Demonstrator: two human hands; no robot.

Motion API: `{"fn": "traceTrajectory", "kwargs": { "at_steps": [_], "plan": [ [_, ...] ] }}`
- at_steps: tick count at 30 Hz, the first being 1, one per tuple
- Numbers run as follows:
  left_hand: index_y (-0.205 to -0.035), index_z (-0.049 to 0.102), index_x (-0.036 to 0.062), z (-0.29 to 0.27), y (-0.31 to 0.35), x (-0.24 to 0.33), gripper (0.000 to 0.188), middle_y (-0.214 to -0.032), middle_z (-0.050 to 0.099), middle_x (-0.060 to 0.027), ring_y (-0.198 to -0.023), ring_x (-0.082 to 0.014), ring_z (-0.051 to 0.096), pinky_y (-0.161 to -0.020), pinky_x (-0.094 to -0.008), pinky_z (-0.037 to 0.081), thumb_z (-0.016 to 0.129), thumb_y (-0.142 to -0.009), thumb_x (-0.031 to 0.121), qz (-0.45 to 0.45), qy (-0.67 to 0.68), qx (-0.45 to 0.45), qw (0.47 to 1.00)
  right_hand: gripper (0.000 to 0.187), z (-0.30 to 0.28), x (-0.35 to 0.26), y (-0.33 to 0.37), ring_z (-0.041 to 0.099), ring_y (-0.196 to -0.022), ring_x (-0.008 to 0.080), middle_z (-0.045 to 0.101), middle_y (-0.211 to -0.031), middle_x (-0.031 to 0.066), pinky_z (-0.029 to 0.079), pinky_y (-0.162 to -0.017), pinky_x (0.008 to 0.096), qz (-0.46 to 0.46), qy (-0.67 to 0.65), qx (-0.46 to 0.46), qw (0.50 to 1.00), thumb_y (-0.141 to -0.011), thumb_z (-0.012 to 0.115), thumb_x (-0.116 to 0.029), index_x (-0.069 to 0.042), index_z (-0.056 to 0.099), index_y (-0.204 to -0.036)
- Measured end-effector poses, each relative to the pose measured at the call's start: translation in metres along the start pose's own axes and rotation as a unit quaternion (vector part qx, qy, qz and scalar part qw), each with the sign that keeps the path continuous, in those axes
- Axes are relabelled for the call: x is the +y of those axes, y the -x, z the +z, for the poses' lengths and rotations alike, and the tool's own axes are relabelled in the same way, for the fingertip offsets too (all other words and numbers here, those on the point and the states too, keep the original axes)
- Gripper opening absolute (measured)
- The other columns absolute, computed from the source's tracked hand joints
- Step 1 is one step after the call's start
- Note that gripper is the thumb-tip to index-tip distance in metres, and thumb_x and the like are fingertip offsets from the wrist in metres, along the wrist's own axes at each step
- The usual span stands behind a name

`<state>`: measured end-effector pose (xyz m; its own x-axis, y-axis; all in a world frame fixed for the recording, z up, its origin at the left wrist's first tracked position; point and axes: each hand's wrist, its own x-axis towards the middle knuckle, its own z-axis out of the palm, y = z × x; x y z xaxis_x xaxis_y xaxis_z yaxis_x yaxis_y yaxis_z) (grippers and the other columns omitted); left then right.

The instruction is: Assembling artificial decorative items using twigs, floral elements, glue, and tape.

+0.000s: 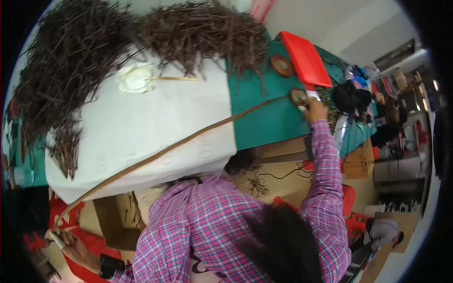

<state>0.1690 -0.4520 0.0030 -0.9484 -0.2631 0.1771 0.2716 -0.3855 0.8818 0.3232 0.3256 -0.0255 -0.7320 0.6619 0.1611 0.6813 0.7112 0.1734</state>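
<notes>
A long brown strip of tape [174,144] stretches diagonally over the table, from the far right down past the near left edge. My left hand [78,250] is out beyond that edge, its fingers closed on the strip's end; a white wrap covers one finger. At the other end my right hand [315,111] is closed around a brown tape roll [297,96], beside the red tray. White shows on a finger here too. A second brown roll [281,65] lies just beyond.
Large heaps of dark twigs [71,61] cover the far side. A white fluffy ball [136,78] with a thin stick lies on the white cloth [155,118]. The red tray [306,59] sits on the green tabletop [264,125]. Beneath is an open cardboard box [113,221].
</notes>
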Motion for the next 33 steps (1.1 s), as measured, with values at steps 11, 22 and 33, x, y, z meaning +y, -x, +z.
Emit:
{"fn": "traceTrajectory", "kwargs": {
  "at_steps": [11,22,33],
  "plan": [
    [-0.096,0.053,-0.0007,0.004,0.026,0.012,0.020,-0.073,0.052,-0.0015,-0.053,-0.0056,0.035,-0.046,-0.0191,0.027,0.051,-0.085,0.016,-0.022,0.155,-0.022,0.987,0.037,-0.135,-0.237,0.085,0.047,-0.104,0.0266,0.052,-0.092,0.0124,0.025,-0.095,0.0441,-0.510,-0.235,0.034,0.827,-0.065,0.062,-0.016,-0.003,0.055,-0.098],
    [-0.092,0.054,0.0028,0.037,0.037,-0.008,0.014,-0.062,0.048,0.0011,-0.045,-0.0048,0.033,-0.040,-0.0186,0.024,0.051,-0.085,0.014,-0.005,0.024,0.154,0.988,0.016,-0.114,-0.241,0.081,0.054,-0.065,0.0246,0.050,-0.065,0.0089,0.039,-0.081,0.0381,-0.594,-0.411,-0.207,0.660,-0.061,0.061,-0.009,-0.001,0.054,-0.073],
    [-0.087,0.057,0.0013,0.214,-0.025,-0.155,0.013,-0.058,0.044,0.0039,-0.048,-0.0035,0.036,-0.041,-0.0188,0.027,0.058,-0.079,0.012,-0.265,-0.121,-0.099,0.952,0.019,-0.086,-0.102,-0.015,0.057,-0.064,0.0158,0.055,-0.065,0.0061,0.043,-0.059,0.0261,-0.183,-0.377,-0.268,0.867,-0.085,0.046,-0.017,0.001,0.053,-0.086]
  ]
}}
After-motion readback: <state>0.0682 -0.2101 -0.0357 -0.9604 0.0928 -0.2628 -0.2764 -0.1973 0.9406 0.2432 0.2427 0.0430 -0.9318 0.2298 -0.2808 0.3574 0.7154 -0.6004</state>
